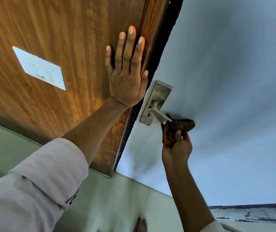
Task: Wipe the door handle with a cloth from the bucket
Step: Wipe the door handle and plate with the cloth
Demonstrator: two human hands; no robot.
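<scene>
A silver lever door handle (pixel 159 116) on a metal backplate (pixel 160 96) is fixed to the pale blue-grey door (pixel 226 97). My right hand (pixel 177 148) grips a dark brown, orange-tinged cloth (pixel 179 127), which wraps the outer tip of the lever. My left hand (pixel 128 71) lies flat with fingers spread on the wooden panel (pixel 58 30) beside the door's edge and holds nothing. No bucket is in view.
A white switch plate (pixel 40 68) sits on the wooden panel to the left. Pale floor tiles (pixel 117 198) lie below, with a bare foot (pixel 141 225) at the bottom edge. A dark strip (pixel 159 52) runs between the panel and the door.
</scene>
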